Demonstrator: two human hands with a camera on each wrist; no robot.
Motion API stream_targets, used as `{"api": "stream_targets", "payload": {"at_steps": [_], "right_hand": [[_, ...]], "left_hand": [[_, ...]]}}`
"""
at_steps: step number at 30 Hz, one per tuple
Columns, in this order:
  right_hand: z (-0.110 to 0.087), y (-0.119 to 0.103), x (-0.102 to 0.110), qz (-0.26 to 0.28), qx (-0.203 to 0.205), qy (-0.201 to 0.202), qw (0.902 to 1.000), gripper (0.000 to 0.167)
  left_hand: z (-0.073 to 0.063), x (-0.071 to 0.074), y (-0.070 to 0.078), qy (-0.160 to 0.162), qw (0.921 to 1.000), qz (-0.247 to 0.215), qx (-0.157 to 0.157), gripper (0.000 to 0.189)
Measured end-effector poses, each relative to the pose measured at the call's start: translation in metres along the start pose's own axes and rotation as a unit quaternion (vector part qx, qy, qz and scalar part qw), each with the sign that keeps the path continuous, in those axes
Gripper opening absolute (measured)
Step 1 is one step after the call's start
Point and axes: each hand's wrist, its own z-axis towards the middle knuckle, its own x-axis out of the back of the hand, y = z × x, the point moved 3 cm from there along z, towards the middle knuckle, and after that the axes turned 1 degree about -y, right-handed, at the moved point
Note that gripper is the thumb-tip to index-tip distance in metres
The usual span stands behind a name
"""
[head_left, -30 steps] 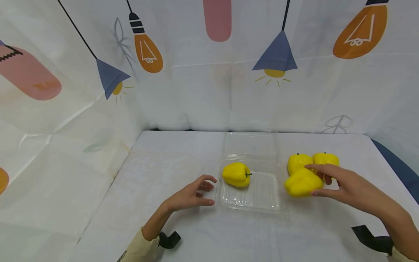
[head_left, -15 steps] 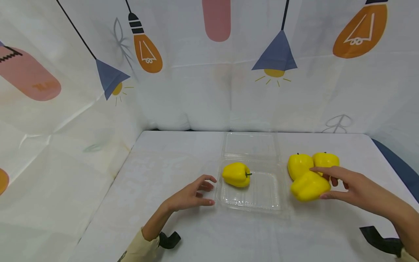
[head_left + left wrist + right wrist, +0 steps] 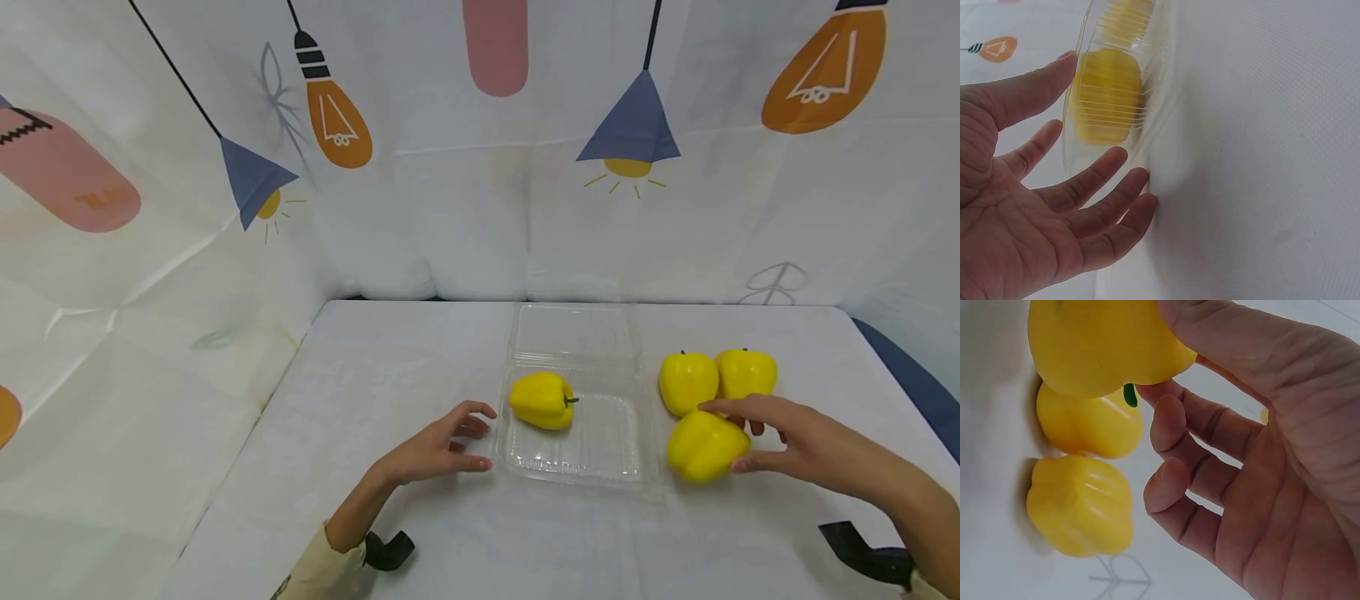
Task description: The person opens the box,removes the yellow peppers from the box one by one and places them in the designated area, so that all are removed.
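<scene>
Between thumb and index finger my right hand [image 3: 806, 442] pinches a yellow bell pepper [image 3: 705, 450] by its right side. The right wrist view shows this pepper's green stem [image 3: 1130, 395] near the fingers, the other fingers curled loosely. Behind it, two more yellow bell peppers [image 3: 687, 383] sit side by side. My left hand [image 3: 438, 446] holds nothing; its fingers are relaxed at the left edge of a clear plastic clamshell box [image 3: 600, 467]. One yellow bell pepper [image 3: 542, 400] lies on its side in the box's left part, stem pointing right.
The box's lid [image 3: 573, 333] lies folded back toward the rear of the white table [image 3: 405, 358]. A white curtain printed with lamps and bulbs [image 3: 450, 208] hangs behind the table and along its left. Black straps [image 3: 388, 552] hang at both wrists.
My right hand shifts the pinched bell pepper slightly right, then toward me, away from the two behind it. My left hand and the box stay put.
</scene>
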Motion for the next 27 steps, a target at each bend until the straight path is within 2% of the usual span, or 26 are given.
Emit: {"api": "stream_targets", "payload": {"at_steps": [6,12,19,27], "right_hand": [[0.002,0.000,-0.003,-0.009,0.013,-0.021,0.9996,0.065],[0.004,-0.002,-0.006,-0.035,0.024,-0.021,0.9989,0.064],[0.008,-0.001,-0.010,-0.037,0.009,-0.046,0.9982,0.063],[0.010,-0.001,-0.011,-0.042,0.005,-0.056,0.9976,0.065]], "left_hand": [[0.000,0.000,-0.001,0.000,1.0000,0.000,0.001,0.058],[0.000,0.000,-0.001,-0.001,1.0000,0.002,0.001,0.058],[0.000,0.000,0.000,-0.004,1.0000,-0.002,-0.001,0.058],[-0.001,0.001,0.002,-0.003,1.0000,-0.002,0.003,0.058]]}}
